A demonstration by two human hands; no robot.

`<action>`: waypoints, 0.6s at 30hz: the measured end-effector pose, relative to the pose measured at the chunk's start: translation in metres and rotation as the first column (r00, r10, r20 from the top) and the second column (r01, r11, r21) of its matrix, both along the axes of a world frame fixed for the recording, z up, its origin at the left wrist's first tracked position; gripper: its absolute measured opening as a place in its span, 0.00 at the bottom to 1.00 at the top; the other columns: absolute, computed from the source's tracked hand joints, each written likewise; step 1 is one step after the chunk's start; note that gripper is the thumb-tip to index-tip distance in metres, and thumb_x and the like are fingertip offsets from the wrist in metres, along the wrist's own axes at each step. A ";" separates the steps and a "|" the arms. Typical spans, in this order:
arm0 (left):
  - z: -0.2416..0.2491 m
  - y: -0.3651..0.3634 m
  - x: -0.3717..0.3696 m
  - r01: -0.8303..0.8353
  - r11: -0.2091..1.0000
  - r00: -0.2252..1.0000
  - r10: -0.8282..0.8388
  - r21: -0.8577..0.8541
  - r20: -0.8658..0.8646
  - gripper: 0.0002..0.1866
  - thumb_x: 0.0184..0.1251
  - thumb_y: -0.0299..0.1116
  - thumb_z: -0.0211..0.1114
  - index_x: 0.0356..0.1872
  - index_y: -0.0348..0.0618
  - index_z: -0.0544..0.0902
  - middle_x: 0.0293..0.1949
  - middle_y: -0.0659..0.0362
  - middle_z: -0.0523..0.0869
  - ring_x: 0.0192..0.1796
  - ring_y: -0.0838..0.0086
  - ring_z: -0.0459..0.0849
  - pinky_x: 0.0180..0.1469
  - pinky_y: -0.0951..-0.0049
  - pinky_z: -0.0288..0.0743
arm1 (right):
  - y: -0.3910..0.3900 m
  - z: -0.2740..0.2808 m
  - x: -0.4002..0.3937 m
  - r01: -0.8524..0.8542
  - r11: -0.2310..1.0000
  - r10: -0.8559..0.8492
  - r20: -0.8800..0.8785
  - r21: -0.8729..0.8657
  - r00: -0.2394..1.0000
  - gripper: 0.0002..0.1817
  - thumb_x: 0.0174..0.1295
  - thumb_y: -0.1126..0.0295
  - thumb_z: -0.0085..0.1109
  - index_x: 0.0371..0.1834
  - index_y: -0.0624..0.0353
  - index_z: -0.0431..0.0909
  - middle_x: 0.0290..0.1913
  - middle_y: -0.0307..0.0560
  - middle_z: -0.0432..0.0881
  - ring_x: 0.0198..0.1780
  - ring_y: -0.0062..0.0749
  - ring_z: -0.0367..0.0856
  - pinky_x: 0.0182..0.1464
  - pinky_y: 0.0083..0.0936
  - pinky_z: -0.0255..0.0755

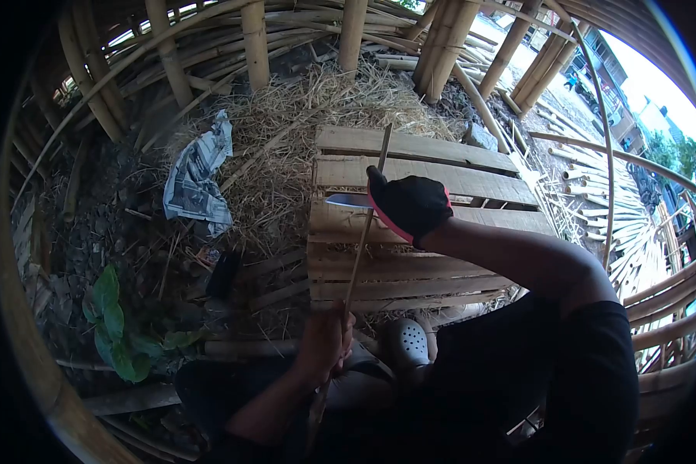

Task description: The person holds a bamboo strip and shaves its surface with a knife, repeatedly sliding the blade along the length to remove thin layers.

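My left hand (326, 340), bare, is closed around a long thin bamboo strip (357, 267) near my knees. The strip slants up and away from me, its far end over the wooden pallet (421, 267). My right hand (411, 205) wears a black glove with red trim and is closed on a knife. The knife's blade (348, 200) points left and crosses the strip just beside the glove. The glove hides the knife's handle, and the thumb lies up along the strip. Below the left hand, the strip's near end runs over my dark clothing.
Crumpled newspaper (199, 179) lies left of the pallet on straw-covered ground (278, 166). A leafy plant (112, 329) grows at lower left. Bamboo posts (255, 46) stand behind, and cut bamboo poles (603, 193) are piled at right. My light clog (412, 342) is by the pallet's front edge.
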State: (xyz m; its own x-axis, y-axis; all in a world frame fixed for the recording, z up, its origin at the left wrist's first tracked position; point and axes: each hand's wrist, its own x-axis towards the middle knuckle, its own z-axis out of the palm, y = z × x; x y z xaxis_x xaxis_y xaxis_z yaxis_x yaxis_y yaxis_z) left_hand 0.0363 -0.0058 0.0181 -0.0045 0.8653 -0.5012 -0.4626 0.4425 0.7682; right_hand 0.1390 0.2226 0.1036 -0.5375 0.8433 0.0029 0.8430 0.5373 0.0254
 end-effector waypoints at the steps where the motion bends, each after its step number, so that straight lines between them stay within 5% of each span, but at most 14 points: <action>1: 0.002 0.002 -0.001 -0.002 1.000 1.000 0.002 0.005 -0.005 0.27 0.80 0.57 0.43 0.26 0.47 0.67 0.08 0.64 0.61 0.07 0.80 0.59 0.12 0.77 0.52 | 0.003 0.008 -0.003 -0.025 1.000 0.025 0.022 0.009 0.999 0.35 0.75 0.42 0.23 0.38 0.47 0.85 0.33 0.49 0.87 0.38 0.53 0.86 0.46 0.47 0.76; 6: 0.000 0.001 -0.001 0.017 1.000 0.999 -0.017 0.000 -0.027 0.27 0.80 0.58 0.42 0.26 0.47 0.66 0.08 0.65 0.61 0.07 0.81 0.58 0.13 0.78 0.52 | 0.041 0.017 0.001 0.115 0.989 -0.104 -0.103 0.099 0.989 0.38 0.73 0.39 0.24 0.36 0.50 0.86 0.33 0.52 0.87 0.39 0.53 0.86 0.50 0.46 0.75; 9: 0.009 -0.002 0.001 0.008 1.000 1.000 -0.007 0.009 -0.019 0.27 0.79 0.59 0.44 0.27 0.47 0.67 0.08 0.66 0.62 0.07 0.81 0.59 0.13 0.78 0.52 | -0.007 0.002 -0.006 0.166 0.978 -0.175 -0.063 -0.128 0.983 0.39 0.71 0.37 0.26 0.36 0.50 0.87 0.38 0.57 0.87 0.49 0.52 0.85 0.58 0.42 0.72; 12: 0.011 -0.001 -0.002 0.012 1.000 1.000 -0.012 -0.011 -0.006 0.27 0.78 0.61 0.45 0.28 0.48 0.67 0.09 0.66 0.62 0.07 0.81 0.59 0.13 0.79 0.53 | 0.020 0.006 -0.005 -0.026 0.998 0.029 -0.043 0.050 0.999 0.38 0.73 0.40 0.24 0.30 0.50 0.85 0.28 0.50 0.86 0.37 0.52 0.86 0.46 0.43 0.76; 14: 0.013 -0.002 -0.002 0.010 0.999 1.000 -0.010 -0.035 0.007 0.27 0.77 0.61 0.45 0.28 0.48 0.68 0.09 0.66 0.62 0.07 0.81 0.58 0.13 0.79 0.53 | 0.052 0.003 0.000 0.044 0.990 -0.040 -0.036 0.130 0.999 0.39 0.74 0.41 0.23 0.27 0.53 0.84 0.24 0.46 0.85 0.33 0.48 0.86 0.42 0.42 0.76; 16: 0.013 -0.001 -0.002 0.004 0.999 1.000 -0.003 -0.051 0.020 0.27 0.77 0.61 0.45 0.28 0.48 0.68 0.09 0.66 0.62 0.07 0.81 0.58 0.14 0.79 0.53 | 0.022 0.001 -0.001 0.043 0.999 -0.042 -0.118 0.006 0.992 0.40 0.74 0.41 0.23 0.26 0.54 0.83 0.24 0.47 0.85 0.33 0.47 0.86 0.43 0.43 0.76; 17: 0.011 -0.002 -0.001 0.012 0.999 1.000 -0.011 -0.032 0.013 0.27 0.77 0.61 0.44 0.28 0.48 0.68 0.09 0.66 0.62 0.07 0.81 0.58 0.14 0.79 0.54 | -0.003 0.008 -0.007 0.089 0.977 -0.108 -0.090 -0.195 0.990 0.40 0.73 0.40 0.24 0.26 0.56 0.84 0.27 0.50 0.86 0.35 0.48 0.86 0.44 0.44 0.76; 18: 0.010 -0.001 -0.002 0.019 1.000 1.000 -0.019 -0.011 0.002 0.27 0.78 0.61 0.44 0.28 0.48 0.68 0.09 0.66 0.62 0.07 0.81 0.58 0.14 0.79 0.54 | -0.018 0.003 -0.009 0.064 0.991 -0.067 -0.026 -0.119 0.997 0.41 0.73 0.38 0.25 0.28 0.56 0.85 0.29 0.51 0.86 0.36 0.49 0.86 0.48 0.42 0.76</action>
State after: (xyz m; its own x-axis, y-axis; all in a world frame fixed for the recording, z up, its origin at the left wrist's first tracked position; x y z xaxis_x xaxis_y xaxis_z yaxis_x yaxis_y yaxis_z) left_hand 0.0347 -0.0070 0.0278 0.0131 0.8597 -0.5107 -0.4553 0.4598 0.7624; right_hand 0.1301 0.2049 0.1062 -0.4821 0.8721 -0.0835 0.8760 0.4785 -0.0605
